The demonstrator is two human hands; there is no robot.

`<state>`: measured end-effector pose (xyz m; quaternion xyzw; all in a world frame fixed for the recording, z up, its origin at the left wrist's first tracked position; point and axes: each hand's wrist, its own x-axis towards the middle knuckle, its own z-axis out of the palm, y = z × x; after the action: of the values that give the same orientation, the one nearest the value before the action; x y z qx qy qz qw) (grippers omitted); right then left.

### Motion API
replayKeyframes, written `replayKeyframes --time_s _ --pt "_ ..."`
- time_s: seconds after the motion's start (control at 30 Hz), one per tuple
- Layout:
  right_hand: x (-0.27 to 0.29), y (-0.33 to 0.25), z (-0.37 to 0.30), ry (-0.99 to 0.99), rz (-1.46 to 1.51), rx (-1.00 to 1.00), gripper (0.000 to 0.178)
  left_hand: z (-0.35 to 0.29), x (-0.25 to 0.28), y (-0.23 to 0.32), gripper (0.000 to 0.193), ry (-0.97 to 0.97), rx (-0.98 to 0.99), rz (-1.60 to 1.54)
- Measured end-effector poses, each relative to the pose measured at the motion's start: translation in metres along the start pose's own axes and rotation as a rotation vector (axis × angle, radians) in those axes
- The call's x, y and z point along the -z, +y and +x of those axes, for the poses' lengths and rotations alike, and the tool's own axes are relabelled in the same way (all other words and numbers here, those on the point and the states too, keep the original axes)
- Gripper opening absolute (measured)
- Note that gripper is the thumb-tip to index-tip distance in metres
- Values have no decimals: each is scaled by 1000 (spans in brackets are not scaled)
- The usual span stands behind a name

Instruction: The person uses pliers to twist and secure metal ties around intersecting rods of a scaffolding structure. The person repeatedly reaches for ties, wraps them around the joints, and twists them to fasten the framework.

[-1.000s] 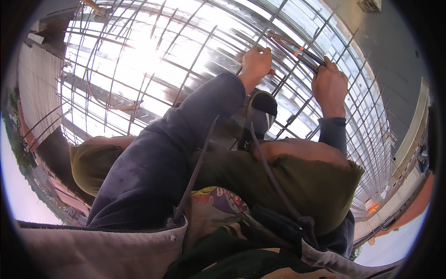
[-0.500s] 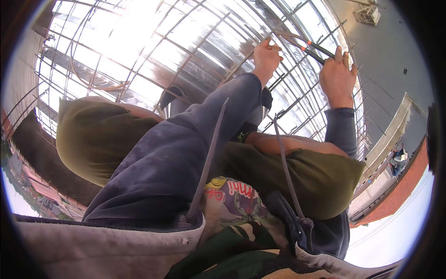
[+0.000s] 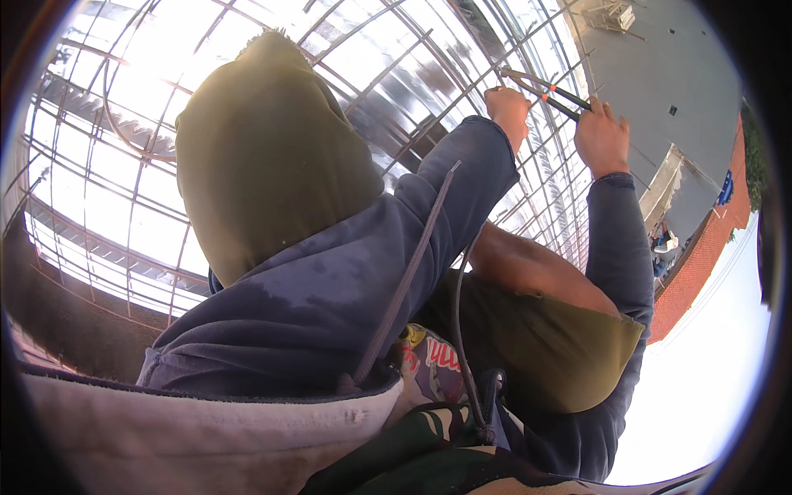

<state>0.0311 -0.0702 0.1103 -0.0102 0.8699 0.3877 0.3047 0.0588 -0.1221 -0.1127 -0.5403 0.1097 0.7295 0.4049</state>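
My right hand point(image 3: 603, 139) is closed round the dark handles of long pincers point(image 3: 569, 96) with orange bands. The handles stand slightly apart, and the jaws reach left to a crossing of steel rods in the rebar mesh point(image 3: 388, 74). Just below those jaws is my left hand point(image 3: 509, 115), its fingers curled in at the mesh. Whatever they grip, if anything, is too small to make out. My bent knees in olive trousers rise on either side of my left forearm.
Shiny, glaring sheeting lies under the rods. A curved brown cable or rod point(image 3: 111, 124) crosses the mesh at left. Beyond the right edge is a grey surface with a pale crate-like object point(image 3: 609, 16). Farther right runs a red-brown tiled roof point(image 3: 701, 264).
My left hand has shifted right, and its fingers have curled in more. My left knee has come up higher in view. The pincers stay near the rods while the whole view has shifted.
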Motion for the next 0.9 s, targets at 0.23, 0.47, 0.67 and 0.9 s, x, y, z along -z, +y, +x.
replayKeyframes --time_s 0.23,0.47,0.67,0.9 --pt "28 4 -1 -25 -28 -33 29 16 -4 -14 30 24 141 -272" --pt "17 -13 24 -19 -53 6 30 7 0 -4 28 31 81 -163" --pt "17 -21 28 -41 -91 69 34 -3 -11 1 26 -68 -33 -174" --pt "1 -21 13 53 -180 70 27 -56 -27 12 22 -46 -93 89"
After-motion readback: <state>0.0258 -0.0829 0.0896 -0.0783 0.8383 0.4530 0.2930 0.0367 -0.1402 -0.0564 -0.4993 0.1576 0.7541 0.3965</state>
